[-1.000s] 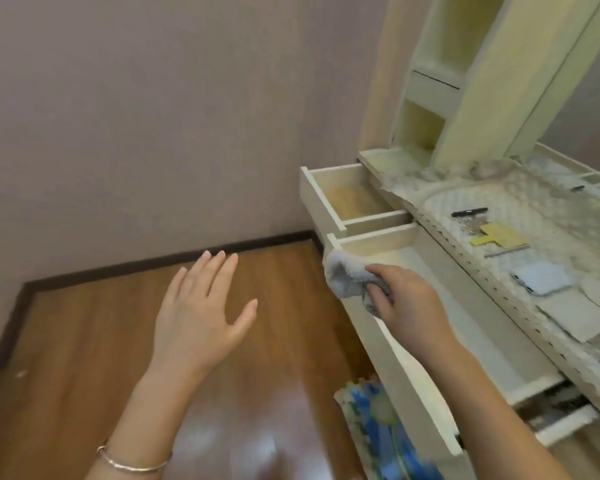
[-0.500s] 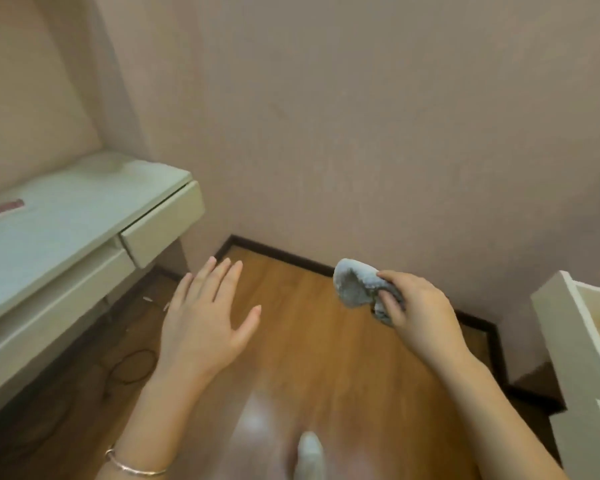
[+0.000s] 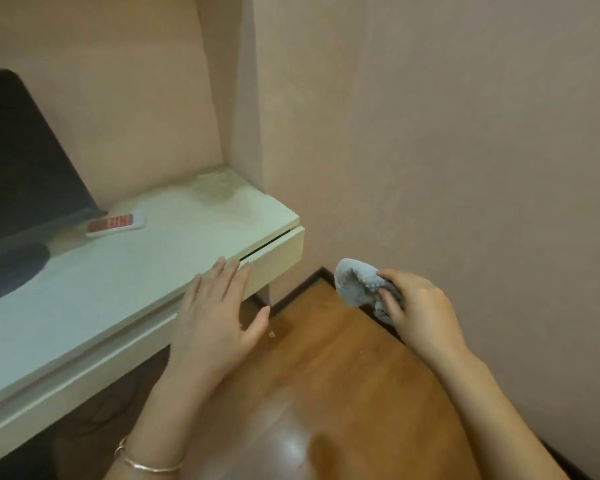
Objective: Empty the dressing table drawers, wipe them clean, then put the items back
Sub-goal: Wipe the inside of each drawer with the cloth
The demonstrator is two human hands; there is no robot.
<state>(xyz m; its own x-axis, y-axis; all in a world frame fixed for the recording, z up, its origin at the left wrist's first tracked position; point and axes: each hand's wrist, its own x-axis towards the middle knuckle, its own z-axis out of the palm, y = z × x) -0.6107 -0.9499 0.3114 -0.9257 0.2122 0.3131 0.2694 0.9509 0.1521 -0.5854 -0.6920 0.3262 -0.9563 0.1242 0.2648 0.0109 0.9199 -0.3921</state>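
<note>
Clutching crumpled grey cloth (image 3: 359, 287), right hand (image 3: 420, 313); left hand (image 3: 215, 317) flat, splayed.

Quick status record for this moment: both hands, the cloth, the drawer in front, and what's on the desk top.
left hand: open, fingers spread, fingertips at the desk's front edge over the drawer
right hand: grip closed on the cloth
cloth: grey, bunched, held above the wooden floor
drawer: at the desk's right end, narrow gap under the top
desk top: remote control; dark screen at left
</note>
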